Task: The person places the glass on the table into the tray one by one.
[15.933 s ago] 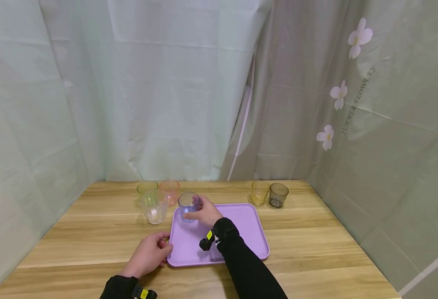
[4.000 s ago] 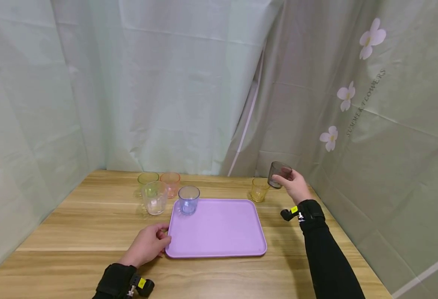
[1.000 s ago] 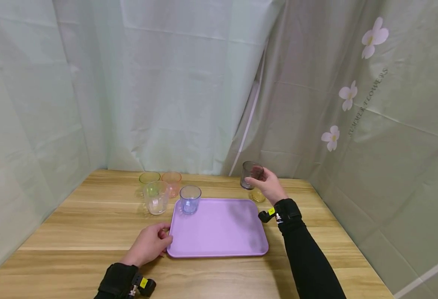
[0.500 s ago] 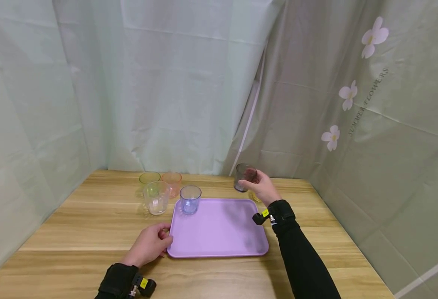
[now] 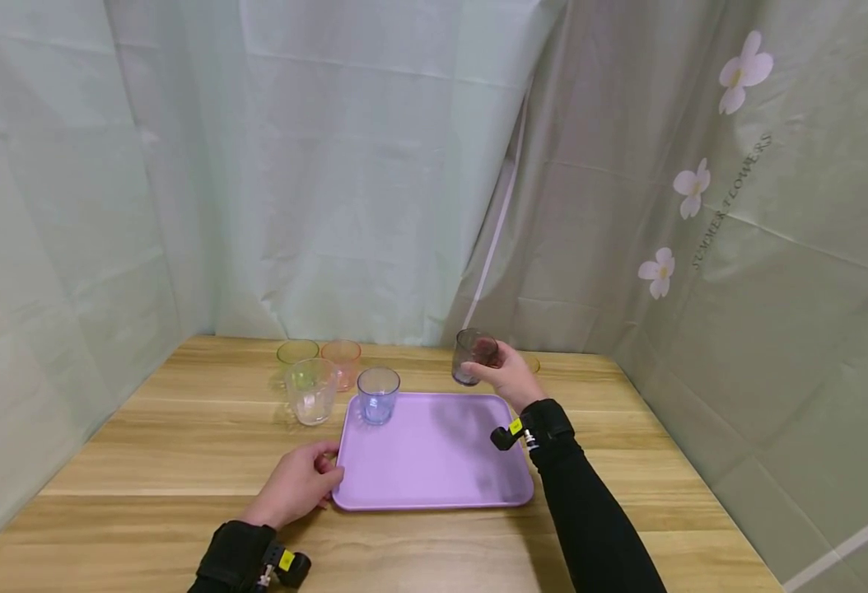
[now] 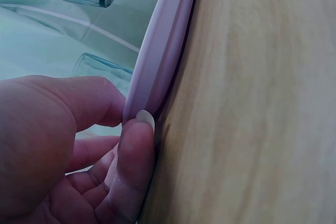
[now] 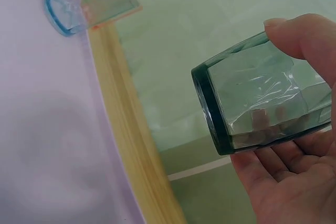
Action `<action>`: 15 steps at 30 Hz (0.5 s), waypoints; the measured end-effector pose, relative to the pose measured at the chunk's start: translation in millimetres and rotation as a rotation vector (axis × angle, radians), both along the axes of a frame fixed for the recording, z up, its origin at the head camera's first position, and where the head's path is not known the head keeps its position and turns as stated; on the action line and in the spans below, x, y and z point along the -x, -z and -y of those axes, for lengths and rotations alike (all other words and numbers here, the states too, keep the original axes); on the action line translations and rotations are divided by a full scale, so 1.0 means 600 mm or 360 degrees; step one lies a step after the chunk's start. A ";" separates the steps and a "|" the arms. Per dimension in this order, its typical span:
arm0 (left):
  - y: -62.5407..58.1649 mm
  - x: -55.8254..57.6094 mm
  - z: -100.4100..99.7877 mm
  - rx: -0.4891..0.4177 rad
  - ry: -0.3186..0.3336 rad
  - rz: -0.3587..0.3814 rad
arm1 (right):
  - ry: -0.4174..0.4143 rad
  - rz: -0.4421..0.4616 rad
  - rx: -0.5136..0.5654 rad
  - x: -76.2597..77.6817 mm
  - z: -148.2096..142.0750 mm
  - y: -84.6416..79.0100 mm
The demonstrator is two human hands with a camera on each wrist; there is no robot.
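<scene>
My right hand [image 5: 511, 379] holds a dark grey glass [image 5: 474, 357] in the air behind the purple tray's [image 5: 434, 478] far edge. In the right wrist view the grey glass [image 7: 262, 98] sits between thumb and fingers, apart from the tray. A blue glass [image 5: 378, 399] stands on the tray's far left corner. At the tray's left edge, my left hand [image 5: 296, 484] pinches the rim; the left wrist view has thumb and a fingertip on the tray rim [image 6: 163, 40]. Mostly hidden behind my right hand is a yellow glass [image 5: 533, 363].
Left of the tray stand a clear glass [image 5: 311, 395], a green glass [image 5: 296, 352] and a pink glass [image 5: 342, 362], close together on the wooden table [image 5: 182, 461]. Pale curtains [image 5: 360, 181] hang behind and at both sides.
Earlier my right hand set the blue glass on the tray, then lifted the grey glass from the right. Over the last second it moves left and slightly down with it. My left hand stays put.
</scene>
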State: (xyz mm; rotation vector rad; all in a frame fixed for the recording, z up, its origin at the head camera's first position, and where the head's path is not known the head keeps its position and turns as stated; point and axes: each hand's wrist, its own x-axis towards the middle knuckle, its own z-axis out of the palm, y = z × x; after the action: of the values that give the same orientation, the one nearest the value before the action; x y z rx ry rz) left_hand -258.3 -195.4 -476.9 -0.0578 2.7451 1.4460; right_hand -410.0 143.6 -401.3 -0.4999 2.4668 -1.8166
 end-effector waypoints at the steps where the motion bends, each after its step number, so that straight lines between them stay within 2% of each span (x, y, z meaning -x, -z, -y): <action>1: 0.000 0.000 0.000 0.0001 0.0002 -0.0002 | -0.0004 -0.0002 -0.0006 0.000 0.002 0.002; 15: -0.001 0.001 -0.001 0.0000 0.0001 -0.0009 | 0.0001 0.0014 -0.0019 -0.003 0.028 0.022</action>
State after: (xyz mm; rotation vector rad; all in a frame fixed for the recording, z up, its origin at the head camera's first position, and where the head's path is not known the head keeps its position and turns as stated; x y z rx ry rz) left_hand -258.8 -194.6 -476.6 -0.0524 2.7494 1.4483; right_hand -407.9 126.9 -414.3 -0.4896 2.4709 -1.7997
